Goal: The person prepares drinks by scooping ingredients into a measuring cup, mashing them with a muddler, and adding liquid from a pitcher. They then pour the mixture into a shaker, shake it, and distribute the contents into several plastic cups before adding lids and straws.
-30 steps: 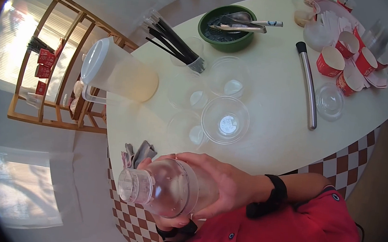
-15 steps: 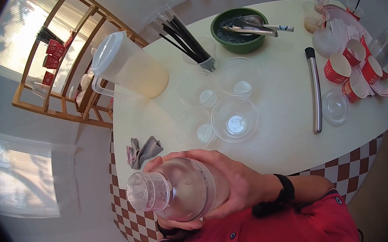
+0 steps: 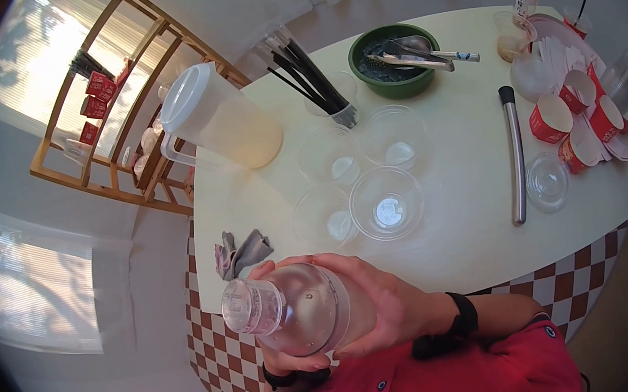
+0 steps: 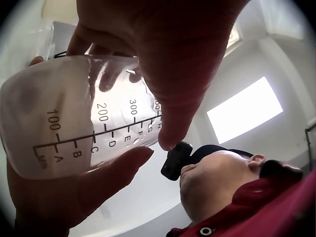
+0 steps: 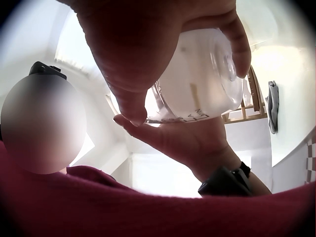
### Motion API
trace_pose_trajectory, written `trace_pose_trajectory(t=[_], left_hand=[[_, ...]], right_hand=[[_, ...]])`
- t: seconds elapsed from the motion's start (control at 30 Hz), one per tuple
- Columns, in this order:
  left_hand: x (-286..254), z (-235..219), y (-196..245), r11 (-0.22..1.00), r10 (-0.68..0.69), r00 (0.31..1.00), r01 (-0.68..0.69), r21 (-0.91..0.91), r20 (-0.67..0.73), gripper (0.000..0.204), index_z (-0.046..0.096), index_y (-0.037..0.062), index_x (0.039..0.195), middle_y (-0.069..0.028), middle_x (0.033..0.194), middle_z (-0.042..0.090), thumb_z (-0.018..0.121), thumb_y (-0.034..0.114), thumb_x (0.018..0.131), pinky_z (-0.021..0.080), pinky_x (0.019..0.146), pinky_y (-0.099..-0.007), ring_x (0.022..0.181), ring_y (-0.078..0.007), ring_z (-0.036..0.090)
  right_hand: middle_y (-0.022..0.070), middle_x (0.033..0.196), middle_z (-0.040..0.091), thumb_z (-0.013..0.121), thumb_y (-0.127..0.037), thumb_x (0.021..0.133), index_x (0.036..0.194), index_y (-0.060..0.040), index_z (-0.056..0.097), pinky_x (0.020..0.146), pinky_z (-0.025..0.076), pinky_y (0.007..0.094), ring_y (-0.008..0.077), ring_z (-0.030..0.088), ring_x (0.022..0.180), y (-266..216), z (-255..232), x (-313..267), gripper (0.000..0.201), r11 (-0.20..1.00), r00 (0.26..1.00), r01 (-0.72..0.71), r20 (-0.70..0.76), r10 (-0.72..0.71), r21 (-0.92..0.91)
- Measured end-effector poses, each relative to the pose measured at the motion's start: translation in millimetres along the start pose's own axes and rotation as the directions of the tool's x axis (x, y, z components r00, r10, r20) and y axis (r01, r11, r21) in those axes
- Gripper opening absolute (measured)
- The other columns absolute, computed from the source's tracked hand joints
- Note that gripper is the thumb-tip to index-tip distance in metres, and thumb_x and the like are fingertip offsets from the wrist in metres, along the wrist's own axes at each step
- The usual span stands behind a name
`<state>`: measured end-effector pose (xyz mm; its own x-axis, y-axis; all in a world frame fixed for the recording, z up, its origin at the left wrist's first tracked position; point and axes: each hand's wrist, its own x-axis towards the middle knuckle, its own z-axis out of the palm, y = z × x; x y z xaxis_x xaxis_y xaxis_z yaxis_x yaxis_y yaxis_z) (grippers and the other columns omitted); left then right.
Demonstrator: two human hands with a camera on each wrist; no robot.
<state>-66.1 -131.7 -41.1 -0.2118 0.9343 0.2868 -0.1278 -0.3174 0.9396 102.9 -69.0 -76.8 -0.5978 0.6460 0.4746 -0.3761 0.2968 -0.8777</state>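
one bottle-shaped shaker [image 3: 301,307], clear smooth plastic with a narrower round cap, is lying tilted in the air above the near edge of the desk [image 3: 448,242]; black printed numbers and letters are running along its wall, and droplets are clinging to it. two hands are gripping it: the left hand [image 3: 303,361] is curling round its near side, the right hand [image 3: 357,294] is wrapping its far side. two black wristbands are showing, one per wrist.

four open clear plastic cups [image 3: 386,204] are standing in a close group mid-desk. one clear round lid [image 3: 546,182] is lying at the right, beside one slim steel rod [image 3: 515,161] with a black end. at least four red-and-white paper cups [image 3: 551,118] are clustering at the far right, among white paper pieces. one green round bowl [image 3: 392,65] is sitting at the far side, metal utensils [image 3: 423,53] leaning across its rim. one clear holder [image 3: 345,114] is carrying a bundle of black straws [image 3: 307,83]. one translucent pitcher [image 3: 222,120], white-lidded, is holding pale yellow liquid at the left. one crumpled grey cloth [image 3: 244,254] is lying at the near left.

the desk is showing a smooth cream-white top with a curving edge. one wooden shelf [image 3: 113,192] is standing at the left, carrying three red cartons; two bright windows are glowing behind and below it in the head view. brown-and-white checkered floor [image 3: 223,348] is showing beneath.
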Motion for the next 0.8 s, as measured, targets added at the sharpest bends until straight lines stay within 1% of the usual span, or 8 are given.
trace_pose_trajectory(t=[0.07,0.13,0.2,0.3,0.4,0.5,0.7,0.8], left_hand=[[1.2,-6.1,-3.4,0.998,0.033,0.995,-0.028,-0.063,0.094,0.136,0.022,0.0054,0.151,-0.0267,0.137,0.05,0.102,0.034,0.044,0.047,0.103,-0.0479,0.124,-0.0363,0.055],[0.1,-8.7,-4.6,0.996,0.02,0.995,-0.011,-0.084,0.1,0.136,0.022,0.006,0.151,-0.0263,0.14,0.048,0.103,0.028,0.044,0.047,0.103,-0.0494,0.126,-0.0366,0.053],[-0.4,-8.0,-4.6,0.997,-0.044,0.999,0.046,-0.068,0.029,0.135,0.022,0.0049,0.151,-0.0256,0.14,0.048,0.102,0.028,0.045,0.046,0.104,-0.0495,0.127,-0.0366,0.053],[1.2,-9.7,-1.0,0.995,-0.08,0.996,0.082,-0.062,0.028,0.132,0.022,0.0033,0.15,-0.0243,0.14,0.048,0.102,0.028,0.046,0.045,0.105,-0.0492,0.128,-0.0363,0.052],[0.1,-2.3,-3.8,0.994,-0.026,0.999,0.03,-0.102,0.038,0.132,0.022,0.0031,0.149,-0.0236,0.14,0.048,0.101,0.028,0.047,0.045,0.106,-0.0488,0.128,-0.0361,0.051],[2.9,0.5,1.3,0.989,-0.12,0.993,0.118,-0.092,-0.009,0.133,0.022,0.0038,0.15,-0.0242,0.14,0.048,0.102,0.029,0.046,0.044,0.106,-0.0492,0.128,-0.0362,0.051],[2.9,-2.3,-2.9,0.994,-0.066,0.997,0.069,-0.083,0.042,0.133,0.024,0.0042,0.15,-0.0238,0.142,0.047,0.103,0.029,0.045,0.044,0.106,-0.0494,0.129,-0.0359,0.05],[5.7,-7.2,-5.3,0.997,-0.048,0.994,0.054,-0.061,0.094,0.134,0.024,0.0043,0.149,-0.0231,0.142,0.047,0.103,0.029,0.044,0.044,0.106,-0.0495,0.129,-0.0359,0.051]], right_hand=[[0.0173,0.147,0.042,0.09,-0.03,0.071,0.152,-0.0044,0.028,0.108,0.043,0.0406,0.032,0.049,0.132,0.7,-1.2,-0.9,0.106,1.0,1.0,-0.012,0.008,0.012,-0.004],[0.0172,0.147,0.042,0.09,-0.03,0.071,0.153,-0.0046,0.027,0.108,0.043,0.0406,0.0319,0.049,0.132,0.8,-2.5,-2.1,0.106,1.0,1.0,-0.026,0.011,0.026,0.01],[0.0172,0.147,0.042,0.09,-0.031,0.071,0.153,-0.0048,0.027,0.109,0.043,0.0406,0.0318,0.048,0.133,5.6,-0.7,-0.7,0.107,0.998,0.998,-0.056,0.011,0.056,0.025],[0.017,0.148,0.042,0.09,-0.031,0.071,0.153,-0.0048,0.026,0.109,0.042,0.0404,0.0316,0.048,0.134,6.7,-0.3,-0.9,0.107,0.998,0.998,-0.062,0.012,0.062,0.029],[0.0169,0.149,0.042,0.089,-0.032,0.072,0.154,-0.0047,0.026,0.11,0.041,0.0402,0.0309,0.047,0.135,6.2,-1.5,-1.8,0.107,0.996,0.997,-0.076,0.021,0.076,0.04],[0.0169,0.148,0.042,0.089,-0.032,0.072,0.153,-0.0046,0.026,0.11,0.041,0.0403,0.0307,0.047,0.135,7.1,-2.5,-1.3,0.107,0.996,0.997,-0.07,0.011,0.07,0.045],[0.0168,0.149,0.042,0.09,-0.033,0.071,0.153,-0.0052,0.026,0.111,0.041,0.0403,0.0309,0.047,0.135,5.7,-5.3,0.3,0.108,0.996,0.998,-0.066,0.018,0.065,0.061],[0.0163,0.149,0.042,0.09,-0.033,0.07,0.154,-0.0055,0.026,0.11,0.041,0.0404,0.0308,0.047,0.135,6.0,-7.3,0.2,0.108,0.997,0.997,-0.07,0.014,0.069,0.045]])
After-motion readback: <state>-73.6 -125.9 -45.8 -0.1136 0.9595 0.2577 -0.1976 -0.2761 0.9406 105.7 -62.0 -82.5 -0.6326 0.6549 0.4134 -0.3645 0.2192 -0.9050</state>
